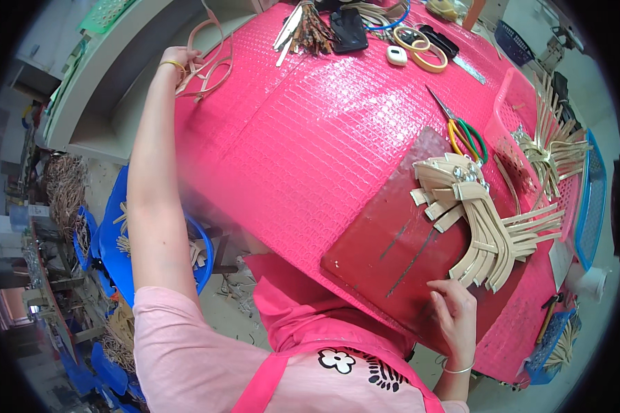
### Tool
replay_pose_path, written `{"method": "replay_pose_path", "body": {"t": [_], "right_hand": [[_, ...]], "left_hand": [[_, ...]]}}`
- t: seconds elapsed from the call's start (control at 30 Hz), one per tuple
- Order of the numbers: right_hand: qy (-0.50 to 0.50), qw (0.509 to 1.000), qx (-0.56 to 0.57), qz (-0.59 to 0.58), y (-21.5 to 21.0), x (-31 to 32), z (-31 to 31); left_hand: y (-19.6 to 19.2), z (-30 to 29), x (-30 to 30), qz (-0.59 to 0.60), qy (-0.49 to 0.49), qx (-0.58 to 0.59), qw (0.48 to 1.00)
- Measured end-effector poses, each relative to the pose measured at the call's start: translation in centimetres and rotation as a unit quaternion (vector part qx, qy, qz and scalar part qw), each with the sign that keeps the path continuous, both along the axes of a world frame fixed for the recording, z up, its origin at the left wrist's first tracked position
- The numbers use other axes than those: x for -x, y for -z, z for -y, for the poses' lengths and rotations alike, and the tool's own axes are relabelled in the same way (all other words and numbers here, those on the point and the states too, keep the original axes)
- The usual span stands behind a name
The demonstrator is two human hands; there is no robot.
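Observation:
My left hand (181, 59) reaches out to the far left edge of the pink table, its fingers closed round thin beige-pink straps (217, 72) that hang in loops. Over the near part of a dark red board (365, 255), my right hand (455, 306) is loosely bent, fingers apart, with nothing seen in it. Just beyond it lie beige strappy shoe uppers (486, 230), fanned out and bundled, with shiny stones (463, 175) at their far end. Scissors (467, 138) with yellow and green handles rest at the board's far edge.
A pink basket (510, 117) with more beige straps (554, 148) stands at right, beside a blue tray (590, 206). Tape rolls (428, 56), a white timer (396, 55) and a strip bundle (308, 31) lie at the back. Blue bins (114, 230) sit below left; a hammer (548, 316) lies lower right.

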State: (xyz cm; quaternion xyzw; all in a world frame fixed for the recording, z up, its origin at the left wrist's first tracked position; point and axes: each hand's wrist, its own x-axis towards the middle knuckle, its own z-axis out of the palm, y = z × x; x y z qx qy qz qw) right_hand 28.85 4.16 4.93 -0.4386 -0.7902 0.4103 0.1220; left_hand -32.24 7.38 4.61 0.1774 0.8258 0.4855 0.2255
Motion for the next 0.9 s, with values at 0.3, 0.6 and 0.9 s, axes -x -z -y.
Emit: {"method": "replay_pose_path", "body": {"t": [0.3,0.6,0.9], "right_hand": [[-0.041,0.998,-0.009,0.048,0.4,2.3,0.0],[-0.091,0.994,-0.039,0.054,1.4,4.1,-0.4],[-0.136,0.985,-0.098,0.045,1.2,2.9,0.9]], "left_hand": [[8.3,-3.6,3.6,-0.232,0.144,0.479,0.834],[5.4,-3.2,-3.0,-0.272,0.054,0.376,0.884],[8.7,-2.0,0.0,-0.265,0.091,0.319,0.905]]}}
